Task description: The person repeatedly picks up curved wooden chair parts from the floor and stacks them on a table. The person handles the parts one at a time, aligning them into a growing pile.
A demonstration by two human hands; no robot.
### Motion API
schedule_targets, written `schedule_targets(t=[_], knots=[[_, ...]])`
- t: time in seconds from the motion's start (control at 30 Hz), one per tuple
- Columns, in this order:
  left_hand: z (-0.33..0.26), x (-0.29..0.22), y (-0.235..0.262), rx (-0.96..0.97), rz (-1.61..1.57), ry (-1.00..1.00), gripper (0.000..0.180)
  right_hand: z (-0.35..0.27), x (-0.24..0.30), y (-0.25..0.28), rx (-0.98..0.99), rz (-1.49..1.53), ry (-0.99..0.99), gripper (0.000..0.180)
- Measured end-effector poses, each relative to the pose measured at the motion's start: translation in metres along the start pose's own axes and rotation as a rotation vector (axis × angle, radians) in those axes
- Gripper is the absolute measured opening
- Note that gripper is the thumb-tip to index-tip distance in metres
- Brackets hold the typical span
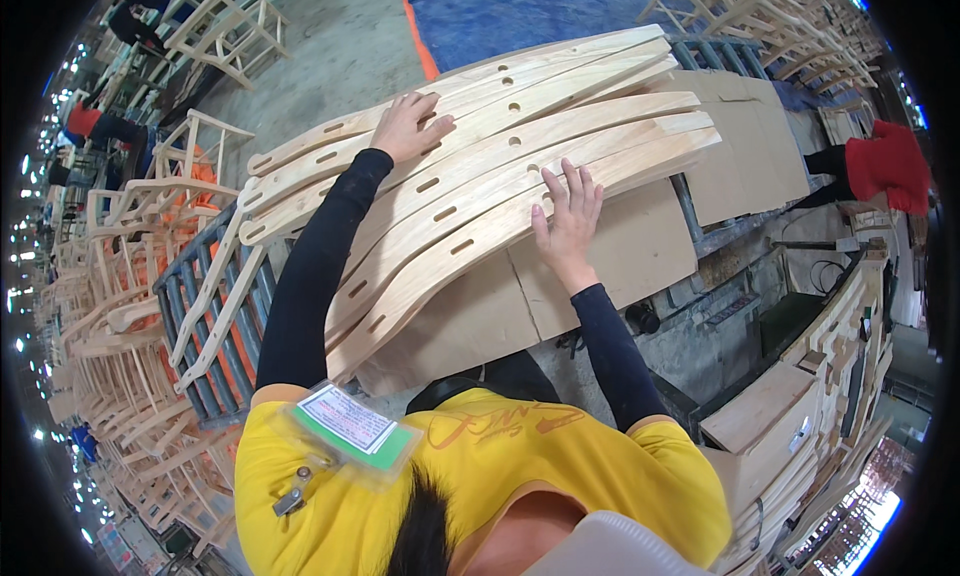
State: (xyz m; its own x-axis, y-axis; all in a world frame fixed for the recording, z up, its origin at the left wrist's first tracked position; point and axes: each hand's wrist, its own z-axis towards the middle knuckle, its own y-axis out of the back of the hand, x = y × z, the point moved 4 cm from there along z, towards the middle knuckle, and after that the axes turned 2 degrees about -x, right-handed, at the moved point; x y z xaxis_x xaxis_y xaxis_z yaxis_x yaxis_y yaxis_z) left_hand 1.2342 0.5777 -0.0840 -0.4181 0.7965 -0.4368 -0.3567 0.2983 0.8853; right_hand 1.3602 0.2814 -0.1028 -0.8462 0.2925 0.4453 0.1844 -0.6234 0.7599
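Observation:
Several long, curved pale wooden slats [400, 261] lie side by side in front of me, with oval slots and round holes cut in them. My left hand [407, 129] rests on the farther slats, fingers spread, next to a slot. On the nearer slats lies my right hand [569, 221], its fingers stretched out beside the round holes. Neither hand grips anything. Brown cardboard [620, 251] is spread beneath the slats.
Metal rollers [222, 306] of a conveyor show at the left. Wooden chair frames [130, 306] crowd the left side; more pale frames [770, 21] stand at the far right. A person in a red top [886, 168] is at the right. A wooden box [758, 408] sits at the lower right.

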Motion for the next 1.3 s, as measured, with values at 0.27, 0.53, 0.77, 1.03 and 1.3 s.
schedule_targets(t=[0.27,0.53,0.77,1.03,1.3], knots=[[-0.025,-0.02,-0.025,-0.231,0.326,0.014,0.07,0.002,0.003,0.004,-0.018,-0.01,0.051,0.052],[-0.118,-0.098,-0.037,-0.095,0.331,0.036,0.067,-0.002,-0.003,-0.009,-0.069,-0.066,0.078,0.054],[-0.274,-0.136,-0.008,-0.125,0.219,0.183,0.066,-0.005,-0.002,-0.012,-0.201,-0.067,0.171,0.044],[-0.482,-0.134,0.019,-0.45,0.339,0.772,0.081,-0.004,0.028,0.005,-0.207,-0.142,0.3,0.03],[-0.707,-0.11,-0.113,-0.626,-0.173,1.574,0.076,-0.04,0.162,-0.001,0.037,-0.008,0.174,0.041]])
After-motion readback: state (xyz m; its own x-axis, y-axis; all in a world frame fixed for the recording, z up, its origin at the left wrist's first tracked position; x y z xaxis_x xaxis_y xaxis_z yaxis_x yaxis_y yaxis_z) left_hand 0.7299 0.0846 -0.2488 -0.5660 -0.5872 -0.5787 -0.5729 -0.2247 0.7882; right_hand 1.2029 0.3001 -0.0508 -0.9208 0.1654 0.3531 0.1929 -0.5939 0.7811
